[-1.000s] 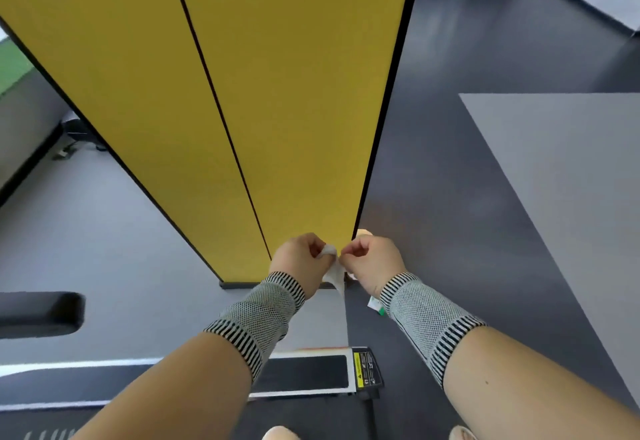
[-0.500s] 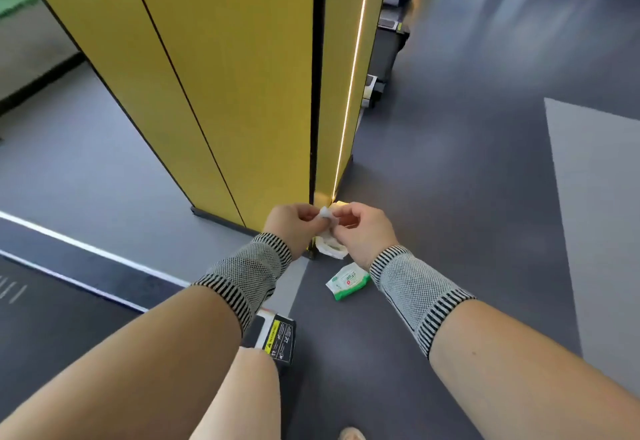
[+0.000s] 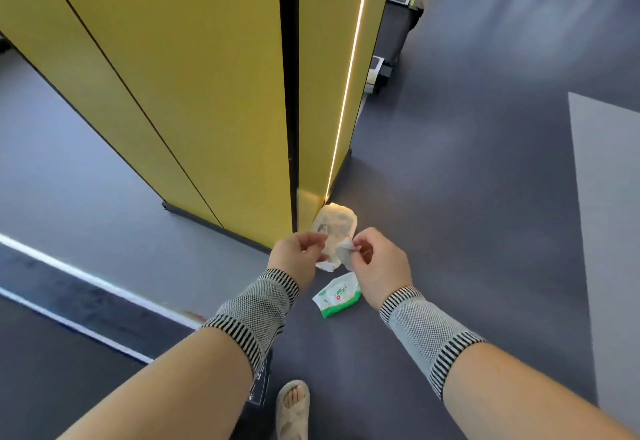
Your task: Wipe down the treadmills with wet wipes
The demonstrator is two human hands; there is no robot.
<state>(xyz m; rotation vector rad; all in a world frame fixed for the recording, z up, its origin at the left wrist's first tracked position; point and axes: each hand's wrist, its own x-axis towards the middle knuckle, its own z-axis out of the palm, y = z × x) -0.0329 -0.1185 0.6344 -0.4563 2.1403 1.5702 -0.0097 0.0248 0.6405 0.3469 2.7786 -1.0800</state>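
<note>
While both forearms are being held out over the dark floor (image 3: pixel 467 197), a crumpled white wet wipe (image 3: pixel 343 253) is being pinched between the two hands. The left hand (image 3: pixel 300 259) is curled, with its fingertips closed on the left part of the wipe; the right hand (image 3: pixel 377 263) is curled likewise, with thumb and forefinger nipping the wipe's right edge. The wipe is being kept directly between the hands, in the air, touching both. Whether it is being pulled apart or folded cannot be told.

Behind the wipe, a pale, translucent bag (image 3: pixel 335 223) is being seen at the foot of the yellow pillar (image 3: pixel 207 93); whether it is being held by the left hand or is lying on the floor cannot be told. A green-and-white wipes packet (image 3: pixel 337 296) is lying flat on the floor just below the hands, between the two wrists, apart from both.

Grey knitted wrist sleeves (image 3: pixel 256 308) with striped cuffs are being worn on both forearms. A sandalled foot (image 3: pixel 292 408) is being shown at the bottom edge. A treadmill deck (image 3: pixel 69 308) with white edge lines is lying to the left.
</note>
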